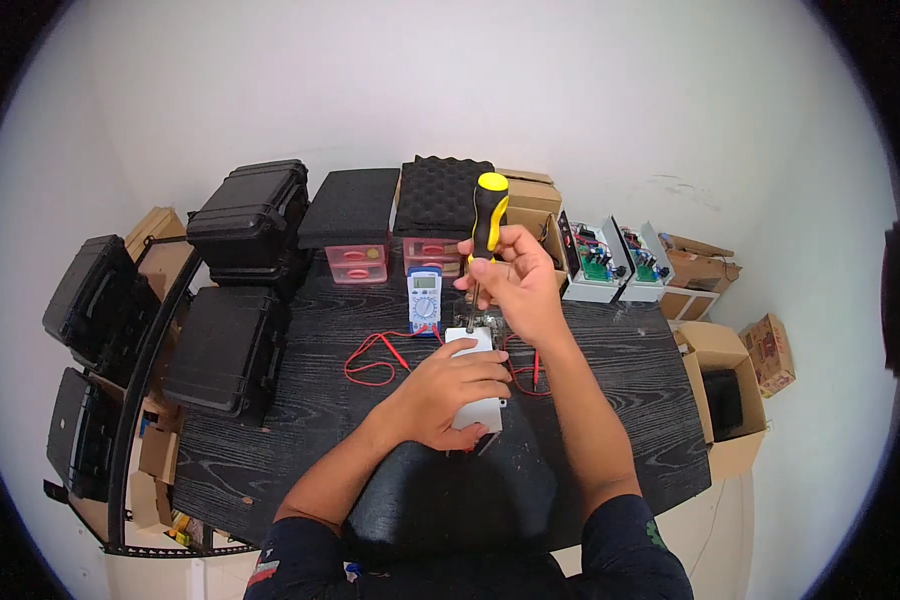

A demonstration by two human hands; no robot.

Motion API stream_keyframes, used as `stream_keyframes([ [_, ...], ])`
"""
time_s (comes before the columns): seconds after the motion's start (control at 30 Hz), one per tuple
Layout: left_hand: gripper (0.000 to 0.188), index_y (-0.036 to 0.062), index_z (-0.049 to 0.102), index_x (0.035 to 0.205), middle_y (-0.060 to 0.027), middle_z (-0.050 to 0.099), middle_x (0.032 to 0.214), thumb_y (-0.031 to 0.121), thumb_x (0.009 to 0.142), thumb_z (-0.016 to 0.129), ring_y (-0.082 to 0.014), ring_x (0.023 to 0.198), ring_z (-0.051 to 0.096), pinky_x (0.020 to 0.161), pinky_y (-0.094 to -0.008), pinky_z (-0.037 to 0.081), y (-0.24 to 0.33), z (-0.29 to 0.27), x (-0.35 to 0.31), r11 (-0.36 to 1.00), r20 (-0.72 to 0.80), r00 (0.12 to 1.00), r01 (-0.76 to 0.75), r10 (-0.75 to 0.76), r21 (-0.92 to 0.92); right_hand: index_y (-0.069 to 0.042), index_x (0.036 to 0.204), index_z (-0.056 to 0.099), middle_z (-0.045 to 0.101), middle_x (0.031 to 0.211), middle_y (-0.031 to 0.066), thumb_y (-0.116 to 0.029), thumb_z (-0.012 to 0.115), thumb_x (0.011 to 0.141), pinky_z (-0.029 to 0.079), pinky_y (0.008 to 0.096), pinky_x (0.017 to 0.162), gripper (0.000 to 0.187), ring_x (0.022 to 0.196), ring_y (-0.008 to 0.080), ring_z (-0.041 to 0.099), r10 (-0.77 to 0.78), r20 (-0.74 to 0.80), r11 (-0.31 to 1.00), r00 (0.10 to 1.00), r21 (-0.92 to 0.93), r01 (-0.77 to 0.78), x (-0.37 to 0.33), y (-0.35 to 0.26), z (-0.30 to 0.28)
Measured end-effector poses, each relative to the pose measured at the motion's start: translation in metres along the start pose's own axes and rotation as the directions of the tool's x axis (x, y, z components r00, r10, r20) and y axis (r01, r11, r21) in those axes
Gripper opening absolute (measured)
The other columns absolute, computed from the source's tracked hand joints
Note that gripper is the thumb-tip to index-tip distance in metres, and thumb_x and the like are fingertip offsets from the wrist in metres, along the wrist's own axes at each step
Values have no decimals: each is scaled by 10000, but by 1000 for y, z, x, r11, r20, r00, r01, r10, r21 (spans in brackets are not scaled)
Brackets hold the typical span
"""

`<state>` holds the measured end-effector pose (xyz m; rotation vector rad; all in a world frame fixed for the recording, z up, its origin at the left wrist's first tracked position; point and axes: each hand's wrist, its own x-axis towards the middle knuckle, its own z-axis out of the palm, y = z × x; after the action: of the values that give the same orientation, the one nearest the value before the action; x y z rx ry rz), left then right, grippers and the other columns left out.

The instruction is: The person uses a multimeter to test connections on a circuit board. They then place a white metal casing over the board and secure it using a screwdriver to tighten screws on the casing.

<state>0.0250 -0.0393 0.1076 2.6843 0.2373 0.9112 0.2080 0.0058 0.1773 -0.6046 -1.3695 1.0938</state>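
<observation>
A yellow-and-black screwdriver stands almost upright in my right hand, its fingers closed around the lower handle and shaft. The screwdriver's tip meets the far end of a white metal box. My left hand lies across that box with fingers bent over its top, gripping it against the black table. Much of the box is hidden under the left hand. Just beyond sits a blue-and-white multimeter, its red test lead looped on the table left of the box.
Black hard cases are stacked at the left. Pink-fronted drawer boxes under dark foam stand at the back. Two white housings with green circuit boards sit back right. An open cardboard box is beside the table's right edge.
</observation>
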Motion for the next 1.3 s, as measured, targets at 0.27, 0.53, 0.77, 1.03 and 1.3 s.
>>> stream_keyframes([
  [0.27, 525, 119, 690, 1211, -88, 681, 1300, 293, 722, 771, -312, 1418, 558, 1199, -576, 361, 0, 0, 1, 1000, -5, 1000, -7, 7, -1, -41, 1284, 496, 727, 1163, 143, -15, 747, 981, 560, 222, 590, 394, 796, 144, 752, 21, 29, 996, 999, 82, -23, 4, 1, -2],
  [0.53, 530, 114, 692, 1200, -91, 683, 1300, 314, 716, 776, -316, 1412, 567, 1199, -579, 359, 3, -3, 2, 1000, -10, 1000, -17, 17, 4, -28, 1248, 535, 720, 1184, 133, -7, 774, 958, 568, 216, 625, 376, 848, 137, 743, -30, -11, 993, 999, -112, 29, 0, 0, -1],
  [0.77, 542, 114, 694, 1196, -86, 689, 1291, 319, 702, 784, -318, 1402, 576, 1192, -575, 366, 2, -2, 1, 1000, -13, 1000, -11, 11, 6, -18, 1299, 572, 746, 1148, 118, -84, 726, 1020, 568, 240, 634, 325, 834, 124, 736, 55, 73, 998, 996, -11, -54, 4, 1, -8],
  [1.03, 534, 122, 694, 1191, -80, 683, 1292, 305, 698, 788, -314, 1405, 571, 1190, -578, 370, 4, -4, 4, 1000, -8, 1000, -15, 15, 9, -14, 1266, 626, 764, 1175, 129, -209, 615, 1100, 543, 234, 634, 256, 834, 127, 742, -46, 5, 984, 999, -172, 46, 2, -4, -2],
  [1.3, 586, 112, 691, 1229, -90, 670, 1334, 329, 690, 774, -326, 1428, 550, 1208, -592, 322, 1, -1, 1, 1000, 2, 1000, -10, 10, -14, 28, 1324, 564, 729, 1176, 233, -316, 574, 1115, 506, 245, 590, 402, 793, 175, 716, -197, 74, 973, 978, 137, 186, -58, -45, -17],
])
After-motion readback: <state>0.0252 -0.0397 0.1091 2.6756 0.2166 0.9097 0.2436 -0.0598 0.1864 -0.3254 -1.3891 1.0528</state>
